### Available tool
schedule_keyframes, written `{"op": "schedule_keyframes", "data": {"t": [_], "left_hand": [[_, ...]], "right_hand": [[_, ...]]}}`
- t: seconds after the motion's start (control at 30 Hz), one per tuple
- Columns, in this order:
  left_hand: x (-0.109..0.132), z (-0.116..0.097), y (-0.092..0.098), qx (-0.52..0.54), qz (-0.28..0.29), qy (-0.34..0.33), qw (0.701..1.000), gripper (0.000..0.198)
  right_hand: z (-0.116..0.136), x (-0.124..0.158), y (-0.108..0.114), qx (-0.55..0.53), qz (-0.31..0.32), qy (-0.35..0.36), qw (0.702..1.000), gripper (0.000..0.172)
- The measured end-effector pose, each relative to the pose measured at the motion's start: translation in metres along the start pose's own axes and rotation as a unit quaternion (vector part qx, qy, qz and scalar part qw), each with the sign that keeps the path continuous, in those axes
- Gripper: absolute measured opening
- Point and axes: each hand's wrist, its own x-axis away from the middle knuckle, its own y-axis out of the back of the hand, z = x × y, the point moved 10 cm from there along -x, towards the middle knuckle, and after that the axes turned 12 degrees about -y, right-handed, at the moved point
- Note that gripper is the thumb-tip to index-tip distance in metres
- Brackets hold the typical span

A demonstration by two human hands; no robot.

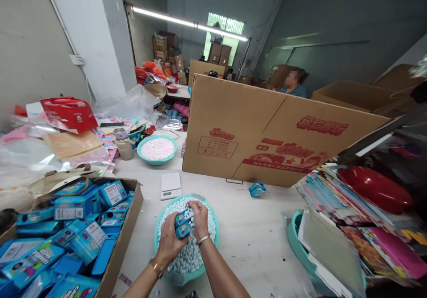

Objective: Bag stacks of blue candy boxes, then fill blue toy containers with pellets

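Note:
A teal basin (216, 240) full of small pale blue-white pieces stands at the table's front. Over it, my left hand (169, 240) is wrapped round small blue boxes (182, 224), one above the other. My right hand (199, 218) is closed at the upper right of these boxes, its fingertips pinching some of the pale pieces at their opening. A gold band is on the left wrist and a pale bangle on the right.
An open carton (135, 195) of blue boxes stands left. Behind the basin are a white scale (171, 186), a second basin (157, 160) and a large cardboard sheet (247, 129). Another blue pack (257, 190) lies right of centre. Stacked packaging (390, 244) is at right; a person sits beyond.

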Motion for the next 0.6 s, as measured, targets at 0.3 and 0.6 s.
{"op": "schedule_keyframes", "data": {"t": [0.3,0.6], "left_hand": [[-0.003,-0.002,0.006,0.023,-0.014,0.038,0.999,0.065],[0.002,0.011,0.005,0.144,-0.014,0.108,0.984,0.067]], "right_hand": [[0.020,0.014,-0.011,0.041,0.027,0.047,0.998,0.025],[0.026,0.027,-0.027,0.071,0.092,0.037,0.993,0.033]]}}
